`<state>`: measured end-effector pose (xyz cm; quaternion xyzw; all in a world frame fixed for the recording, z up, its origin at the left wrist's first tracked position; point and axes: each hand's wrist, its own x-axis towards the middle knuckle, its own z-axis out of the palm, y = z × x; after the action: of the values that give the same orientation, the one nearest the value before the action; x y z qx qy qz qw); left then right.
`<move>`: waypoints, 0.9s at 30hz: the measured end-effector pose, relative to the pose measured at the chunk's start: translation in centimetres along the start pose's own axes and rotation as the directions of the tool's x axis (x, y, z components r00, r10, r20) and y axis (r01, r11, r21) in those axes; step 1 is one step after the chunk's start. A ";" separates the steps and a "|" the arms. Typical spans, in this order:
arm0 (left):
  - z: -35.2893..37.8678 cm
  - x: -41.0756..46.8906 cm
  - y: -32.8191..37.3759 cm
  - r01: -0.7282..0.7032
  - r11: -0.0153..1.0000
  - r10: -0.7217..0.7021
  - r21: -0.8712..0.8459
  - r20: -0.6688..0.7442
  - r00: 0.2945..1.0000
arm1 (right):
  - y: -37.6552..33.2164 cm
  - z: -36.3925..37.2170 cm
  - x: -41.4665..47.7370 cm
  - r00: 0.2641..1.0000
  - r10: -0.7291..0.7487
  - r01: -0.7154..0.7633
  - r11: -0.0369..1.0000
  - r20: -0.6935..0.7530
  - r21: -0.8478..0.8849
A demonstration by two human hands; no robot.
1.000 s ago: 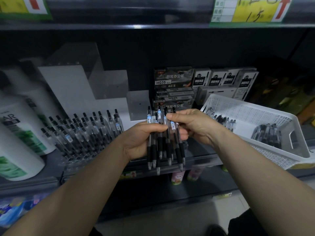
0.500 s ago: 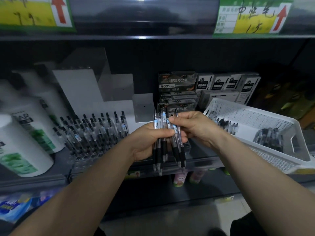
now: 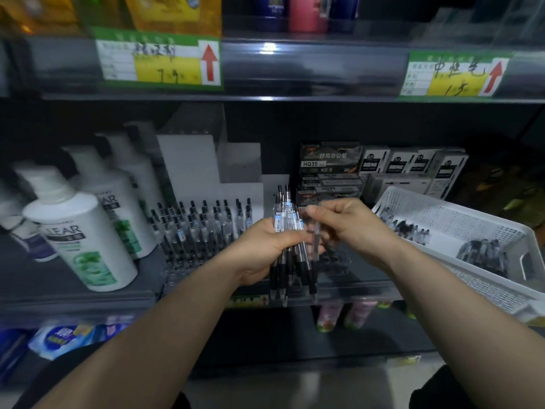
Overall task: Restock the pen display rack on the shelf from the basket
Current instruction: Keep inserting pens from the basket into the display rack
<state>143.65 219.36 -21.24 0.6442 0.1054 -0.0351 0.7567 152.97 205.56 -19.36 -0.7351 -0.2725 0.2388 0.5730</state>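
In left hand point(image 3: 262, 249): pen bundle point(image 3: 290, 246)

Clear, black-gripped pens point(image 3: 284, 214) stand bunched upright before the part-filled rack point(image 3: 177, 268); the white basket point(image 3: 472, 214) at right holds more.

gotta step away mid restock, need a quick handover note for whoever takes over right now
Left hand grips a bundle of pens, tips down.
Right hand pinches one pen beside the bundle.
Rack: left side filled, right side bare.
Basket, on the right, holds more pens.
To do: slot the bundle into the bare side, then fetch the rest.
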 end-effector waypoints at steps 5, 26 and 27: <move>-2.5 -2.6 0.6 -0.076 0.995 0.062 -0.060 -0.198 0.978 | -2.0 1.9 0.2 0.997 -0.045 0.050 0.994 -0.055 0.099; -13.1 -9.2 0.5 -0.285 0.943 0.325 0.170 -0.652 0.685 | -1.2 12.3 3.9 0.990 -0.121 0.101 0.963 -0.067 -0.249; -13.2 -9.2 0.5 -0.283 0.945 0.320 0.165 -0.650 0.689 | -0.9 12.6 4.0 0.988 -0.127 0.099 0.955 -0.086 -0.278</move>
<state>133.26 231.64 -20.86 0.6411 0.2615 0.3203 0.6466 147.44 217.45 -21.55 -0.8017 -0.3147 0.1275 0.4920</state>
